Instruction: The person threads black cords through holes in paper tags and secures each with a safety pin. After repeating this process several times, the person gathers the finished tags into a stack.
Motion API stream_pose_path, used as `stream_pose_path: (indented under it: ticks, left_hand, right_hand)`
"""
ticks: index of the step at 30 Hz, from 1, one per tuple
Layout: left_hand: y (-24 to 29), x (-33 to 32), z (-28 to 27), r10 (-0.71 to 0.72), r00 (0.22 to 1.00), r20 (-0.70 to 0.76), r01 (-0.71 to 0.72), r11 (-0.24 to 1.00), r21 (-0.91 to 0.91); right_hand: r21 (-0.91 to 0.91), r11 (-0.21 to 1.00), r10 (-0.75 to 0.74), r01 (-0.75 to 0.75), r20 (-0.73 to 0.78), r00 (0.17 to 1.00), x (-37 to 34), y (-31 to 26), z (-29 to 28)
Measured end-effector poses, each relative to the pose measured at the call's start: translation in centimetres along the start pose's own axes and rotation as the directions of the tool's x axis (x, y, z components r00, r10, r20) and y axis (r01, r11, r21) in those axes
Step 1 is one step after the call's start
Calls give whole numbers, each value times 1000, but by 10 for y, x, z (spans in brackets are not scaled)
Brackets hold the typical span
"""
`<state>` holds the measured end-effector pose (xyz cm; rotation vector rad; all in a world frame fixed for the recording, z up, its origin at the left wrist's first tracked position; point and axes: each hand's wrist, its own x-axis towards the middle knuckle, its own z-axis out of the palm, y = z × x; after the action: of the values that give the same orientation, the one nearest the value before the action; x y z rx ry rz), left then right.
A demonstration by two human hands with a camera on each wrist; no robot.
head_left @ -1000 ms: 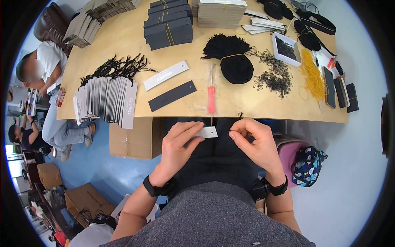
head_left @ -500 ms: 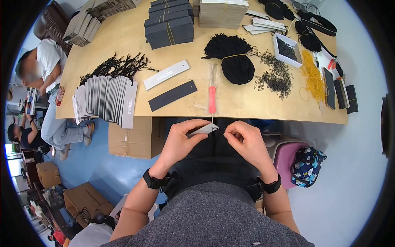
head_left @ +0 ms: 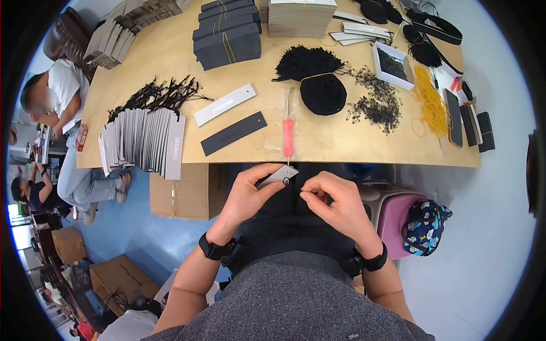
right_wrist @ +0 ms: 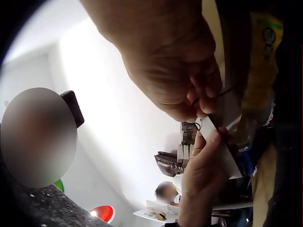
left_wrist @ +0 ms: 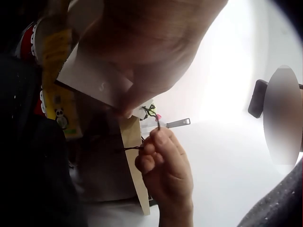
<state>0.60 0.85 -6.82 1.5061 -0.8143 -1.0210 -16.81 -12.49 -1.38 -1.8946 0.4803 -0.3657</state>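
Just beyond the table's front edge, my left hand point(head_left: 249, 194) pinches a pale hang tag point(head_left: 282, 173) between thumb and fingers. A black cord point(left_wrist: 158, 122) loops at the hole end of the tag. My right hand point(head_left: 339, 206) pinches this cord between thumb and forefinger, close to the right of the tag; a cord end sticks out past the fingers in the left wrist view. A red-handled tool point(head_left: 288, 136) lies taped to the table, its thin metal shaft reaching over the edge to the tag's far side.
Corded tags point(head_left: 145, 142) lie fanned out at the left, beside a loose white tag point(head_left: 226, 104) and a dark one point(head_left: 234, 133). Bundled black cords point(head_left: 322, 94), small pins point(head_left: 375, 105) and yellow rubber bands point(head_left: 430, 105) are at the right. Tag stacks stand behind.
The right hand has moved left toward the tag. The tag has tilted in the left hand, and a black cord loop now shows at its hole end.
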Motion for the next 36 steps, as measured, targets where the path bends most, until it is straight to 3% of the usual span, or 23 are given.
stream_pose_path:
  ticks: [4,7,9,13,18,22,30,35,36]
  left_hand:
    - [-2,-1,-2,43,999,8,-42,998,-35]
    - [-5,-3,-6,-39,999,1,39,995,-88]
    - [-7,-3,-10,61,996,71,-59,998,-34]
    - [-5,-4,-7,76,996,47,-74,996,-54]
    - [-7,-3,-3,56,998,5,-56,997,-47]
    - [-11,-3,-4,72,997,14,-71,996,-61]
    - [-8,-4,-1,28,1000,1,-28,997,-73]
    - [-10,-4,-1,61,998,-6,-61,996,-58]
    - [-10,-4,-1,75,997,-7,-75,996,-42]
  right_hand:
    - [-111,994,19,-21,-23,1000,5,24,8]
    - [-157,980,113,-118,-41,993,-2,37,6]
    - [-178,973,147,-147,-11,989,-7,41,5]
    - [-116,983,145,-143,11,989,-16,22,0]
    - [0,1000,11,-11,5,1000,-12,-2,0]
    - [3,1000,19,-19,7,1000,1,8,6]
    - [-170,977,124,-128,-37,992,-8,55,6]
    - [-87,986,142,-143,-15,990,-20,24,2]
    - [-54,994,90,-91,-20,996,-21,16,1]
